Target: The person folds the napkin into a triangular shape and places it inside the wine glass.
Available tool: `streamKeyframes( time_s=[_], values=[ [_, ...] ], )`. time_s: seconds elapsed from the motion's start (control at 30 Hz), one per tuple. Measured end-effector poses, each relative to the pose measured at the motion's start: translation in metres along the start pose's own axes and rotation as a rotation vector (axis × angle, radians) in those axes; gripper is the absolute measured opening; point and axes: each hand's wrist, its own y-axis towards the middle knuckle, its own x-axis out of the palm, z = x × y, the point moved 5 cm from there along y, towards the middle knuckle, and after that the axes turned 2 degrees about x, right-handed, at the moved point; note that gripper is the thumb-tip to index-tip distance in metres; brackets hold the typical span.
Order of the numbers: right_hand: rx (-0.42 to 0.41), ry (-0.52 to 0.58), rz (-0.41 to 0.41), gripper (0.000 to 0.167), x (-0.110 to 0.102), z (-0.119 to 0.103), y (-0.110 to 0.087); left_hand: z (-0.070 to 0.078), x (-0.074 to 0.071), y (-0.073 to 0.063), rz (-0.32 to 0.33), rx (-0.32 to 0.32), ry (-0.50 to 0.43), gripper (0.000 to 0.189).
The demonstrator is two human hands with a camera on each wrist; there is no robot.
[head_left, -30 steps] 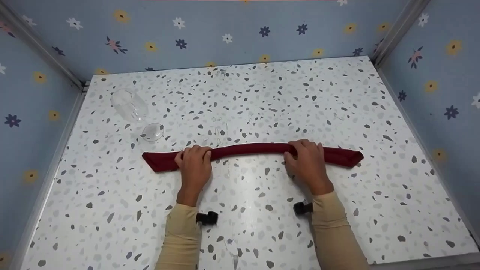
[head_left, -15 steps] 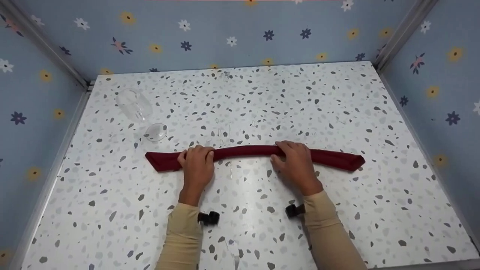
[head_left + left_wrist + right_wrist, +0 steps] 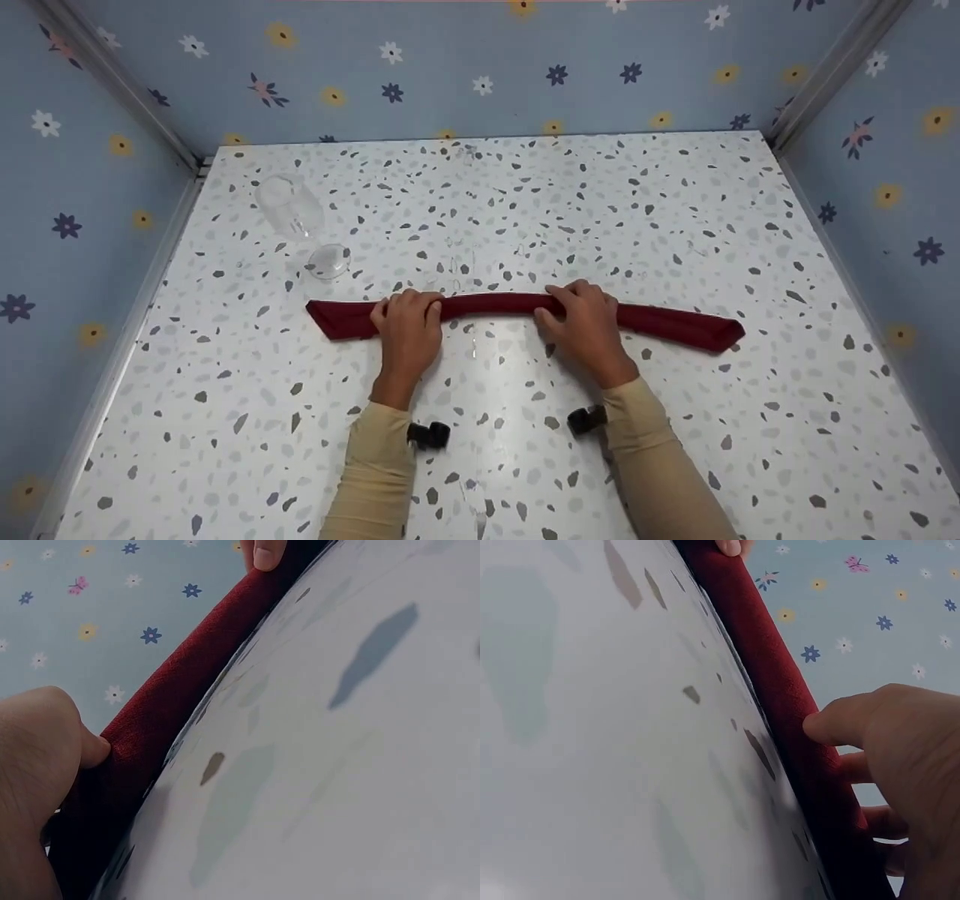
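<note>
A dark red cloth [image 3: 495, 304], folded into a long narrow roll, lies across the table, bowed slightly away from me. Its left end is cut at a slant and its right end shows folded corners. My left hand [image 3: 409, 330] grips the roll left of its middle, fingers over the far side. Right of the middle, my right hand [image 3: 589, 330] holds it with fingers over the top and thumb at the near edge. In the left wrist view the red roll [image 3: 180, 682] runs between both hands. The right wrist view shows the right thumb pressed on the roll [image 3: 772, 667].
A clear stemmed glass [image 3: 291, 208] stands at the far left, its round foot [image 3: 330, 261] towards me. The speckled white table [image 3: 510, 420] is bounded by blue flowered panels [image 3: 480, 67] at the back and sides. A small black camera [image 3: 431, 435] sits at each wrist.
My right hand has slid left along the roll, towards the middle, and now rests closer to my left hand. The left hand keeps its place on the cloth. The whole view has shifted slightly.
</note>
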Motion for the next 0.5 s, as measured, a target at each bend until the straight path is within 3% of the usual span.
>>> streamKeyframes(
  time_s=[0.23,0.5],
  values=[
    [0.007,0.017,-0.047,0.047,0.0027,0.0001,-0.001,-0.0004,0.0009,-0.0005,0.03,0.001,-0.003,0.014],
    [-0.008,0.05,-0.07,0.035,0.0065,-0.0019,-0.0002,-0.0006,-0.0012,0.0001,0.051,-0.004,0.025,0.013]
  ],
)
